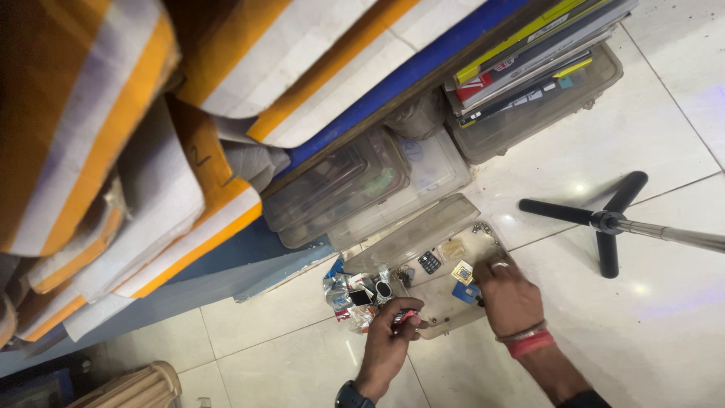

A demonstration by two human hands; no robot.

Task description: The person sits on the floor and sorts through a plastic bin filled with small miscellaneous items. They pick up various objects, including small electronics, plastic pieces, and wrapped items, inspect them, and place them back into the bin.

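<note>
- Pale glossy floor tiles [619, 151] with thin grout lines, catching small bright glints of light
- Black tripod stand [604, 219] spread on the floor at the right
- Stacked orange-and-white striped boards [151, 113] fill the left
- Clear plastic storage boxes [355, 189] beneath a blue-edged shelf [408, 75]
- Books [529, 53] piled on another box

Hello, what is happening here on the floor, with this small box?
A person is sorting through an open clear plastic box of small electronic parts on the tiled floor. The left hand holds a small red and black part at the box's edge. The right hand reaches inside, its fingers near a small blue card. More clear boxes sit stacked beside it, and a black tripod stand stands to the right.
</note>
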